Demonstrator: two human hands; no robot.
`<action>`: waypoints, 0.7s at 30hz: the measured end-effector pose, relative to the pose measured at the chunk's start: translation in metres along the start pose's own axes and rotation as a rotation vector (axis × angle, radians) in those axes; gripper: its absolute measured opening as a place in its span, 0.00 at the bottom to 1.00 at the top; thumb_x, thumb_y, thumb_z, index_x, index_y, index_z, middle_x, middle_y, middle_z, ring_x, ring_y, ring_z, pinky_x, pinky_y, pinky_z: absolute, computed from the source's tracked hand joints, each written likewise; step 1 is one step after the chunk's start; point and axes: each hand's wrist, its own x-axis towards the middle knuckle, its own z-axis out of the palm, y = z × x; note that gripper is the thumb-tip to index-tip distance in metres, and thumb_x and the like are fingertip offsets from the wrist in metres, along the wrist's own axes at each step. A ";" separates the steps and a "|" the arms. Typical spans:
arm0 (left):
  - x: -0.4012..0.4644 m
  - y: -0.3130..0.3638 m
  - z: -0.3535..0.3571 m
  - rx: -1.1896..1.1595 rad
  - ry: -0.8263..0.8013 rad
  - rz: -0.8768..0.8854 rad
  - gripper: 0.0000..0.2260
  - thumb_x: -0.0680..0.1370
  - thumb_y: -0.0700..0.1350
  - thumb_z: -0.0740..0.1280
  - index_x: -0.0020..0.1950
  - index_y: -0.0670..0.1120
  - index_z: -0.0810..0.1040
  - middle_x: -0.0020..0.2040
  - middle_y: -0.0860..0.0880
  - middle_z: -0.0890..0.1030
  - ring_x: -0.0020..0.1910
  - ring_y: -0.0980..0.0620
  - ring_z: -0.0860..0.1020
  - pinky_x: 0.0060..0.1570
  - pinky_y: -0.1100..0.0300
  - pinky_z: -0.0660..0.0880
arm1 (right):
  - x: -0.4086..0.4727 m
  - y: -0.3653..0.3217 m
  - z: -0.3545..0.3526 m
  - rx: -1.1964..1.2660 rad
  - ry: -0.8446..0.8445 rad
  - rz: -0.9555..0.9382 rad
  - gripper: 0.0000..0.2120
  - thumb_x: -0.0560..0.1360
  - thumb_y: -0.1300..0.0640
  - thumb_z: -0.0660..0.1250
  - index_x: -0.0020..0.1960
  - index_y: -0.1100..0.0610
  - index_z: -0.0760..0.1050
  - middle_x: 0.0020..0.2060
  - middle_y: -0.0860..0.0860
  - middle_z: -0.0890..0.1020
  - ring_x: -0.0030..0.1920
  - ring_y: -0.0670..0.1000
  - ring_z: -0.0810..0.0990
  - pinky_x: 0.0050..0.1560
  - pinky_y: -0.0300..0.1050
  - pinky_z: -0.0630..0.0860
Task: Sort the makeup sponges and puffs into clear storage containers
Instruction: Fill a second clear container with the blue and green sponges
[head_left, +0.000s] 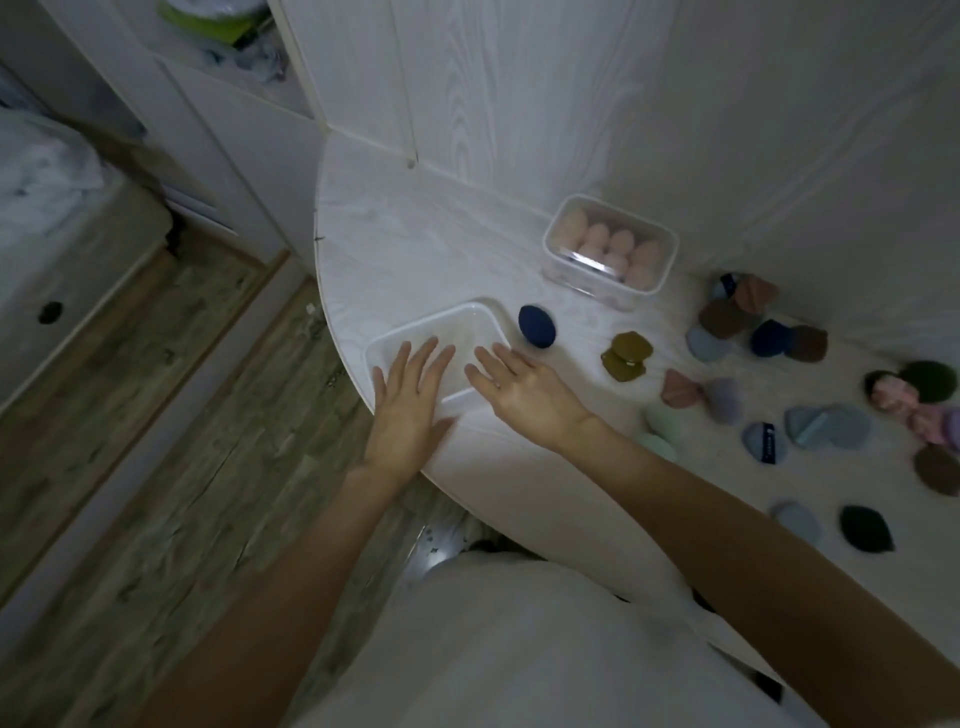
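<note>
Grip: left hand (410, 400) and right hand (524, 389) lie flat, fingers straight, over the empty clear plastic container (441, 338), holding nothing.
Sponges: pink ones fill the lidded clear box (610, 249); a navy egg-shaped sponge (537, 326) waits beside the container.
Puffs: loose, right, unsorted.

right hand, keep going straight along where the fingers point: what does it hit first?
The right hand points up-left across the empty clear container. Going straight on, the fingers would likely meet the container's far rim first, then bare tabletop. The navy sponge sits right of that line. Height above the container is unclear.
</note>
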 end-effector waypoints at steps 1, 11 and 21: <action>0.002 0.004 0.003 0.033 -0.032 -0.005 0.36 0.72 0.46 0.71 0.75 0.49 0.55 0.76 0.45 0.57 0.75 0.41 0.50 0.69 0.35 0.49 | -0.004 -0.003 0.000 -0.008 -0.023 0.002 0.25 0.59 0.63 0.77 0.56 0.60 0.79 0.53 0.60 0.82 0.52 0.58 0.82 0.50 0.49 0.80; 0.007 0.011 -0.001 -0.042 -0.189 0.149 0.32 0.75 0.43 0.68 0.75 0.50 0.57 0.77 0.49 0.51 0.75 0.43 0.42 0.69 0.35 0.42 | -0.032 -0.001 0.002 0.196 0.119 0.111 0.18 0.62 0.59 0.76 0.52 0.57 0.81 0.51 0.57 0.83 0.48 0.55 0.83 0.39 0.46 0.82; 0.017 -0.007 -0.021 -0.842 0.147 -0.523 0.38 0.71 0.48 0.73 0.75 0.46 0.56 0.73 0.47 0.64 0.67 0.48 0.68 0.64 0.54 0.68 | 0.004 0.040 -0.047 0.820 0.335 0.573 0.12 0.74 0.49 0.68 0.52 0.57 0.79 0.47 0.49 0.83 0.47 0.48 0.80 0.47 0.42 0.75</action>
